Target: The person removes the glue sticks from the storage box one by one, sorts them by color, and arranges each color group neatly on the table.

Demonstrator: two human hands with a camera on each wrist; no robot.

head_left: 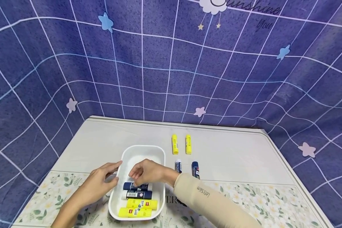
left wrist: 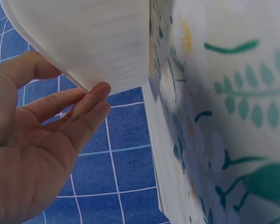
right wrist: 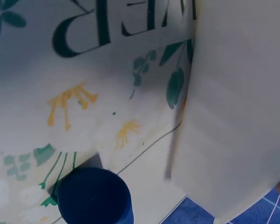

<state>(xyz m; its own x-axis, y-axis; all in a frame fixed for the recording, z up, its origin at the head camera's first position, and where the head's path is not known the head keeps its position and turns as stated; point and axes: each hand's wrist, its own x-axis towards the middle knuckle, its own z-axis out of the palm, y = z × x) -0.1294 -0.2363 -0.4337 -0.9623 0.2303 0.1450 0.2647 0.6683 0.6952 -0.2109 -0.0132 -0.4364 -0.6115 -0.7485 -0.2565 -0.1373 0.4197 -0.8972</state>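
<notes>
Inside the white tray [head_left: 143, 154], toward its near end, a navy glue stick [head_left: 128, 186] lies beside a second navy one [head_left: 137, 194] and two yellow sticks [head_left: 142, 203]. My right hand [head_left: 148, 172] bends over the first with fingers curled; whether it pinches that stick, I can't tell. My left hand [head_left: 98, 182] is spread, fingertips against the tray's left rim. That touch looks light, so a firm push inside could make the tray skid. The sticks are round, and a careless nudge might roll one into the bare far half. I'd worry most about the sleeve [head_left: 205, 199]: it passes just beside a white-capped stick [head_left: 178, 166] and a navy-capped stick [head_left: 195, 169], and a low sweep could knock either. The counter [head_left: 231, 155] is plain white at the back, flowered in front; a purple-blue curtain [head_left: 188, 79] with grid lines and stars hangs behind.
</notes>
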